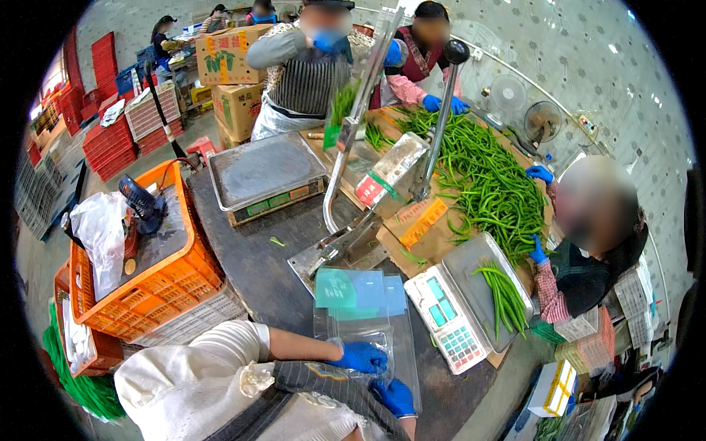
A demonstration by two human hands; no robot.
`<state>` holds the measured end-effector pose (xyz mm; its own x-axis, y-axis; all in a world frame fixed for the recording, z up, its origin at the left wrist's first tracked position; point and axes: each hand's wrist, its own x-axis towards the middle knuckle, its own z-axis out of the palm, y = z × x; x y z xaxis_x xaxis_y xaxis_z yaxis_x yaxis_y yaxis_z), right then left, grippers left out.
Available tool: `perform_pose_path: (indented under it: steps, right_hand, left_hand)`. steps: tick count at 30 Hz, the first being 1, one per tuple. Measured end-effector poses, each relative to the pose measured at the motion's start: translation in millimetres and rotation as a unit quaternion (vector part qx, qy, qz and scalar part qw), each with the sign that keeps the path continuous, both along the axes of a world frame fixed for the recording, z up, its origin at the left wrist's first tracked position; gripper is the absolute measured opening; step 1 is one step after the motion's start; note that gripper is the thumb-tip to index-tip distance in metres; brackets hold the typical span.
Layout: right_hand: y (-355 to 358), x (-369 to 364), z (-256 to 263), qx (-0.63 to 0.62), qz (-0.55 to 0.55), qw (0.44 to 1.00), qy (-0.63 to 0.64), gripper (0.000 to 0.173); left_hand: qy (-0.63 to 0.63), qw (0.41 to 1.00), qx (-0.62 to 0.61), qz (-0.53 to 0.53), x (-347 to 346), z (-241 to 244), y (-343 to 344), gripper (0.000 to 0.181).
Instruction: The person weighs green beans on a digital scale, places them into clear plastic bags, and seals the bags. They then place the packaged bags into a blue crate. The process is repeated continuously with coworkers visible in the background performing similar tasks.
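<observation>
Both my hands wear blue gloves and are close together at the table's near edge. My left hand (361, 357) has its fingers curled on a clear plastic bag (380, 336). Just below it, my right hand (394, 397) grips the same clear plastic, its fingertips partly hidden. Beneath and beyond them lies a stack of clear bags with green and blue printed ends (353, 292). To the right stands a digital scale (444, 314), a bunch of long green peppers (502, 297) lying on its metal pan (469, 253).
A metal lever device (353, 242) stands mid-table near a flat platform scale (267, 165). A large heap of green peppers (485, 182) covers the far right. Several gloved co-workers stand around the table. An orange crate (149, 297) holding a small fan (143, 204) is at left.
</observation>
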<state>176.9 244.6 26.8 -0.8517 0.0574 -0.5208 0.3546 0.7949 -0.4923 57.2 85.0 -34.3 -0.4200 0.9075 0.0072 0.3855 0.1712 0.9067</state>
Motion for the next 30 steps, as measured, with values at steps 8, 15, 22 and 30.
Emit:
perform_pose_path:
  steps: [8,15,22,30]
  right_hand:
    - [1.5,0.3,-4.8,-0.019,-0.023,0.999,0.016,0.043]
    - [9.5,6.1,-30.3,-0.137,-0.103,0.985,-0.004,0.035]
    - [7.8,6.0,-39.9,-0.083,-0.031,0.996,0.015,0.042]
    - [1.2,1.2,-14.2,-0.038,0.006,0.999,0.027,0.043]
  left_hand:
    - [-0.014,0.999,-0.042,-0.032,-6.3,6.0,-2.7,0.022]
    - [-0.012,0.998,-0.053,-0.036,-6.2,18.1,-2.0,0.022]
    - [0.003,0.998,-0.054,-0.021,-1.6,-0.8,-6.3,0.023]
    - [-0.007,0.993,-0.109,-0.050,-18.1,6.3,-1.3,0.029]
